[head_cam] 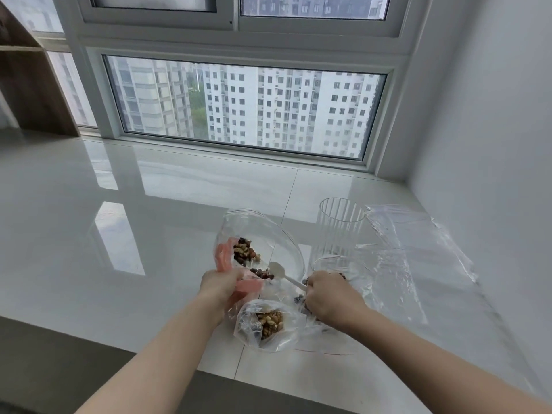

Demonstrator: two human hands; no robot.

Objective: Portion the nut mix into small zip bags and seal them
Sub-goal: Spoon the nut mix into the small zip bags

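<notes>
My left hand [222, 286] grips the pink-edged mouth of a large clear bag [270, 234] that holds the nut mix [245, 253]. With my right hand [330, 295] I hold a white plastic spoon [282, 273] by its handle, its bowl pointing into that bag's opening. Below both hands lies a small clear zip bag [268, 324] with a portion of nuts inside, its mouth open. A few loose nuts sit by my right hand.
A ribbed clear glass [340, 231] stands to the right of the big bag. Several empty clear bags [418, 252] lie spread on the white counter [119, 228] toward the right wall. The counter's front edge runs just below the small bag.
</notes>
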